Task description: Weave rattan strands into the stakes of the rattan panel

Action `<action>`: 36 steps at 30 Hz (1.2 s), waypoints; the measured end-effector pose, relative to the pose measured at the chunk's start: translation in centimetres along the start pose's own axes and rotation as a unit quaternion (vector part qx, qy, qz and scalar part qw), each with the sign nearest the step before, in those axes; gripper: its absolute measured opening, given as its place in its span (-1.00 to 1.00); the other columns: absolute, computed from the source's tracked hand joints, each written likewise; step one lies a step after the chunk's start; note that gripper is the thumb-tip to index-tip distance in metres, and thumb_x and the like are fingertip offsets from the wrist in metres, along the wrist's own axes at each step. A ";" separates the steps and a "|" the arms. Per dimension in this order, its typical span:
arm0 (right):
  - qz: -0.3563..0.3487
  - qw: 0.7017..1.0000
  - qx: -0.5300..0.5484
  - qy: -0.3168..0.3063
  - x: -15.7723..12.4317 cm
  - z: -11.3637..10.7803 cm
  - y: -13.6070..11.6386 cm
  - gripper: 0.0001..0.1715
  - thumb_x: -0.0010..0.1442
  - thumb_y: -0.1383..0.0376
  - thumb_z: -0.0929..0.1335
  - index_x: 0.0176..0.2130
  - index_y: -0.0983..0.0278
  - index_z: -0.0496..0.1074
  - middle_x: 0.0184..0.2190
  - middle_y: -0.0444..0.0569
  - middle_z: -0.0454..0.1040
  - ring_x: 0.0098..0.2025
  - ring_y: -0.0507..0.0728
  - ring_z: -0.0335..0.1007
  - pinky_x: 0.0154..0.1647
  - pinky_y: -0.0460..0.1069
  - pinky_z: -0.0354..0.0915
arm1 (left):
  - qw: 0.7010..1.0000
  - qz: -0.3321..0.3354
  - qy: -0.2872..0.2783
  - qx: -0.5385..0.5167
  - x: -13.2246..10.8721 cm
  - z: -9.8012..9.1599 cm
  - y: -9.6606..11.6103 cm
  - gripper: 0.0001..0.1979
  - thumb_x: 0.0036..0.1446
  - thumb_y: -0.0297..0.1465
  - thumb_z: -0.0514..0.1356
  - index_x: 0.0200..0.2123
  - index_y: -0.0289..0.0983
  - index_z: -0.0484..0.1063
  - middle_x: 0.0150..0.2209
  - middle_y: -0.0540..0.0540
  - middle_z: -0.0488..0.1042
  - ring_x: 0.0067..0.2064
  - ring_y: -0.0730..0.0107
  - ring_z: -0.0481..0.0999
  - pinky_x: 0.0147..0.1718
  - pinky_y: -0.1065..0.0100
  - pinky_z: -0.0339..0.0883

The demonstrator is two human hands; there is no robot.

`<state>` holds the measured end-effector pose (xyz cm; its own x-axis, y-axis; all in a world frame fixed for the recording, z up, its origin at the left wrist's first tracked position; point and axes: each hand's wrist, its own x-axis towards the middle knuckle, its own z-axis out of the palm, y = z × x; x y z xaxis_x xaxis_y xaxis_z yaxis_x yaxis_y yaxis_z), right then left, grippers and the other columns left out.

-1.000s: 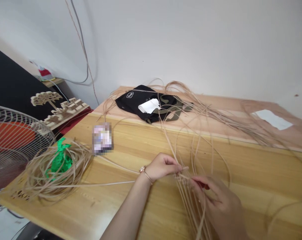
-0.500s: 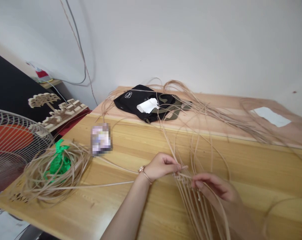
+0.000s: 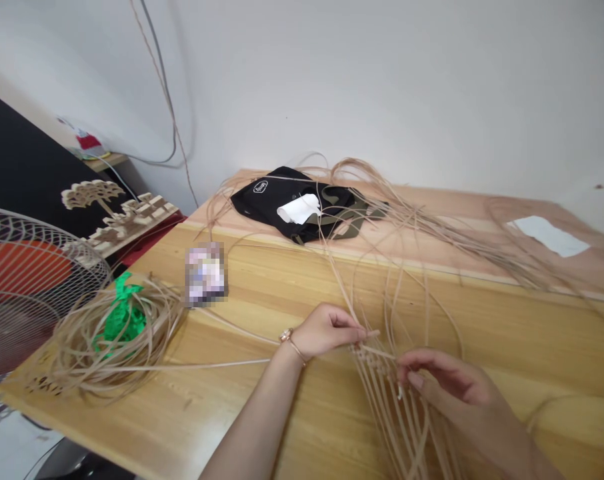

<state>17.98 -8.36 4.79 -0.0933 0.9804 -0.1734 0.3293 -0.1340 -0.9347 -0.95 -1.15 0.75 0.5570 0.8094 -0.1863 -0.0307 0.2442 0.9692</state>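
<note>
Our left hand (image 3: pixel 327 332) pinches thin strips (image 3: pixel 381 354); at its four o'clock, our right hand (image 3: pixel 452 385) pinches one too. We seem to be weaving; next needs a gentle pull.

The strips (image 3: pixel 382 417) are narrow, flat, pale tan and look flexible. Several run side by side and meet in a small weave (image 3: pixel 375 360), a slanting band of tight crossings low over the desk (image 3: pixel 262 417). From it they fan out towards the near edge, almost straight, some crossing one another and passing out of view. On the far side, thinner-looking lengths rise in loose curves. A cross strip (image 3: pixel 381 353) lies along the weave's upper edge, sloping down to the right, between the left fingers (image 3: pixel 349 335) and the right fingers (image 3: pixel 413 360). A short blunt end juts past the left fingertips. The finer crossings are too small to tell.
</note>
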 end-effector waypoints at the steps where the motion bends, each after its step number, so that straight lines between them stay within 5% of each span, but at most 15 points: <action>1: 0.002 1.000 -0.016 0.011 0.0 0.0 0.1 -0.71 -0.08 0.11 0.34 -0.37 0.24 0.45 -0.48 -0.04 0.47 -0.38 0.10 0.38 -0.33 -0.05 0.31 | 1.000 0.000 0.000 0.003 0.0 0.0 0.0 -0.66 -0.19 -0.22 0.23 -0.49 -0.43 0.47 -0.54 -0.11 0.42 -0.53 0.56 0.29 -0.52 0.51 0.14; 9: 0.024 0.967 -0.217 0.133 -0.3 -0.9 -0.1 -0.65 -0.04 0.06 0.28 -0.36 0.22 0.48 -0.53 -0.09 0.47 -0.53 0.06 0.37 -0.66 -0.16 0.23 | 1.000 0.002 0.003 0.006 0.0 0.1 0.0 -0.66 -0.19 -0.22 0.23 -0.48 -0.43 0.48 -0.54 -0.12 0.43 -0.52 0.54 0.31 -0.50 0.50 0.16; 18: 0.040 0.937 -0.296 0.182 -1.9 -3.0 0.2 -0.59 -0.11 -0.04 0.29 -0.41 0.20 0.47 -0.56 -0.10 0.49 -0.64 0.07 0.36 -0.67 -0.10 0.29 | 1.000 -0.008 0.010 0.017 0.0 0.0 -0.1 -0.64 -0.20 -0.21 0.23 -0.48 -0.44 0.47 -0.57 -0.10 0.41 -0.56 0.58 0.25 -0.58 0.51 0.07; 22: 0.004 0.943 -0.297 0.151 -2.2 -1.8 -0.1 -0.65 -0.01 0.04 0.26 -0.36 0.18 0.46 -0.44 -0.10 0.52 -0.46 0.10 0.43 -0.53 -0.11 0.33 | 1.000 -0.003 0.009 0.013 0.0 0.0 0.1 -0.65 -0.19 -0.22 0.23 -0.46 -0.44 0.48 -0.54 -0.11 0.43 -0.56 0.58 0.27 -0.58 0.52 0.07; 27: -0.045 0.927 -0.343 0.144 -1.5 0.6 -1.2 -0.69 0.06 0.13 0.21 -0.37 0.20 0.47 -0.50 -0.10 0.52 -0.52 0.09 0.43 -0.59 -0.11 0.29 | 1.000 -0.003 0.000 0.000 0.1 0.2 0.3 -0.68 -0.19 -0.25 0.24 -0.47 -0.45 0.47 -0.50 -0.16 0.46 -0.50 0.53 0.33 -0.49 0.50 0.17; 36: -0.152 0.826 -0.511 0.182 0.4 5.1 -2.3 -0.63 0.12 0.28 0.11 -0.26 0.24 0.43 -0.53 -0.06 0.52 -0.60 0.08 0.40 -0.70 -0.10 0.18 | 1.000 0.001 -0.014 -0.002 0.1 0.0 0.1 -0.63 -0.21 -0.18 0.23 -0.52 -0.45 0.46 -0.53 -0.14 0.45 -0.50 0.49 0.35 -0.47 0.47 0.22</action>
<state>12.37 -8.44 5.29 -0.0901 0.9500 0.2989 0.9816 0.1355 -0.1348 -0.85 -1.04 0.84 0.5798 0.7947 -0.1794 -0.0347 0.2441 0.9691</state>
